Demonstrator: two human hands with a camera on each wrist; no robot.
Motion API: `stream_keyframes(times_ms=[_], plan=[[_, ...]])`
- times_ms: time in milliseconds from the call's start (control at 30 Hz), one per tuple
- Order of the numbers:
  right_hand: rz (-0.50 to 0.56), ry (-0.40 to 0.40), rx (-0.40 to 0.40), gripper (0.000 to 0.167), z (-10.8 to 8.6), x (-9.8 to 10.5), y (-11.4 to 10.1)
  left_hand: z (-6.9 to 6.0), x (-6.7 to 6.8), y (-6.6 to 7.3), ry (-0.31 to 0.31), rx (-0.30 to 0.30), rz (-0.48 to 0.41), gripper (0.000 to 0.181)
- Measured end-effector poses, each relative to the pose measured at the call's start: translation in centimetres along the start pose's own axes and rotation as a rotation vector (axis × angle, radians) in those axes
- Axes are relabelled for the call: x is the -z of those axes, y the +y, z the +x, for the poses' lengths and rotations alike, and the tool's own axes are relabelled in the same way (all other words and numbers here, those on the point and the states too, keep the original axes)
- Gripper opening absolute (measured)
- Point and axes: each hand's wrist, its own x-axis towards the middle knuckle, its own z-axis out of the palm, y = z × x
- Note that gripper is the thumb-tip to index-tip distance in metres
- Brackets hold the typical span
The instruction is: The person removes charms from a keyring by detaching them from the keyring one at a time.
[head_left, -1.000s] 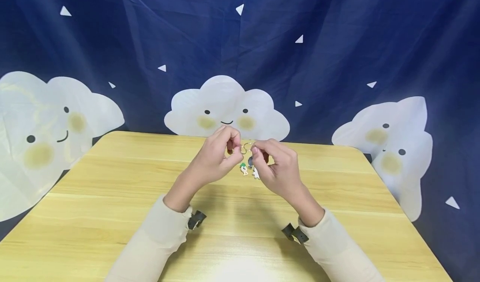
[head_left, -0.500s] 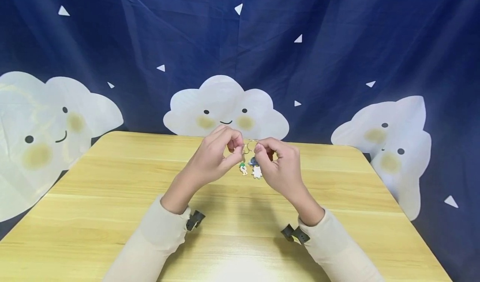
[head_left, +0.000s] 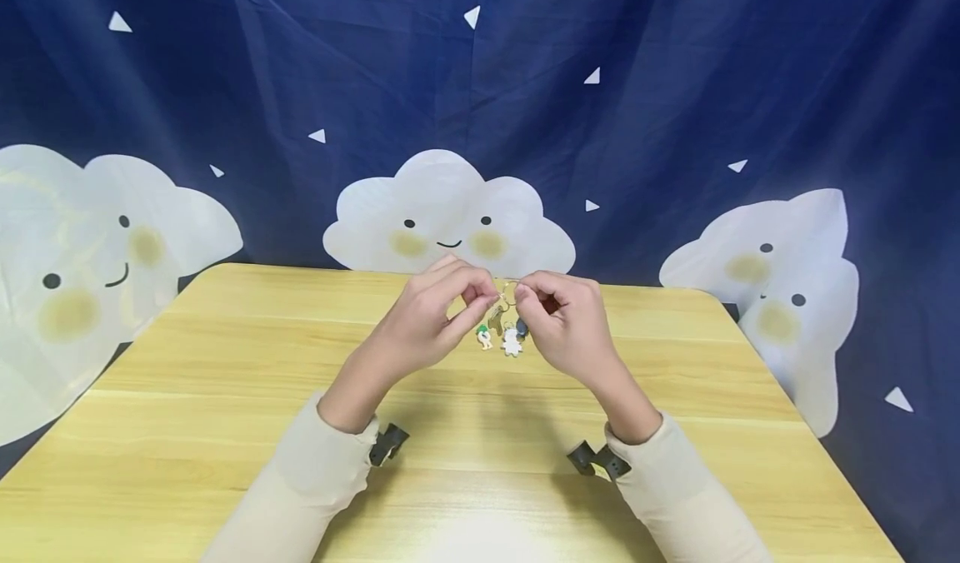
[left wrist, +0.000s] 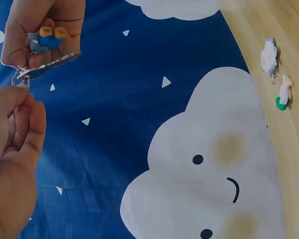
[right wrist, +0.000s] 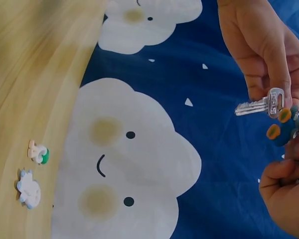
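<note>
Both hands meet above the far part of the table, at a metal key ring (head_left: 510, 293). My left hand (head_left: 431, 309) pinches the ring's left side between thumb and fingers. From the other side my right hand (head_left: 566, 321) pinches it with bent fingers. A metal key (right wrist: 254, 106) hangs from the ring, close to the left fingertips. Beside the right fingers dangles a blue charm (left wrist: 49, 42) with orange feet. On the tabletop beneath lie a white, blue-edged charm (right wrist: 29, 189) and a small white charm with a green head (right wrist: 39, 152). Fingers partly hide the ring.
The light wooden table (head_left: 225, 430) reaches back to a dark blue curtain (head_left: 405, 72) printed with white clouds and triangles. Black wrist bands (head_left: 388, 445) sit at both sleeve cuffs.
Both hands have shifted slightly right with the ring. The key has come into sight below the left fingertips. The blue charm has swung right, against the right hand. The charms on the table stay put.
</note>
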Motion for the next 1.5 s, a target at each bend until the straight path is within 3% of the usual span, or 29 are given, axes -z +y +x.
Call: stream_keyframes(times_ms=[233,367,500,600,733,833,967,1067,1233,1367,1500], plan=[[0.007,-0.047,-0.093,0.025,0.0,0.3,-0.1,0.0,-0.2,0.1,-0.019,-0.005,-0.003,0.002],[0.016,-0.049,-0.160,0.025,-0.1,0.3,0.0,-0.1,-0.6,0.0,-0.022,-0.005,0.004,0.009],[0.033,-0.043,-0.219,0.025,-0.1,0.4,-0.2,-0.3,-0.9,-0.1,0.001,0.034,-0.021,0.002],[0.054,-0.036,-0.239,0.025,-0.1,0.6,-0.4,-0.4,-1.2,0.0,0.038,0.127,-0.087,0.005],[0.080,-0.023,-0.246,0.024,-0.1,0.9,-0.6,-0.5,-2.0,0.2,0.057,0.339,-0.270,0.010],[0.083,-0.009,-0.245,0.023,0.0,1.2,-0.7,-0.6,-2.4,0.4,0.032,0.493,-0.425,0.011],[0.058,0.002,-0.225,0.022,0.1,1.5,-0.7,-0.6,-2.8,0.4,-0.009,0.593,-0.557,0.012],[0.029,0.003,-0.205,0.022,0.1,1.6,-0.7,-0.7,-3.0,0.4,-0.020,0.618,-0.597,0.012],[-0.022,0.003,-0.165,0.021,0.2,1.7,-0.7,-0.8,-2.8,0.4,-0.010,0.645,-0.589,0.011],[-0.060,0.008,-0.117,0.021,0.2,1.6,-0.5,-0.8,-2.6,0.4,0.040,0.653,-0.586,0.010],[-0.084,0.004,-0.080,0.020,0.2,1.4,-0.3,-0.7,-2.4,0.6,0.095,0.618,-0.597,0.008]])
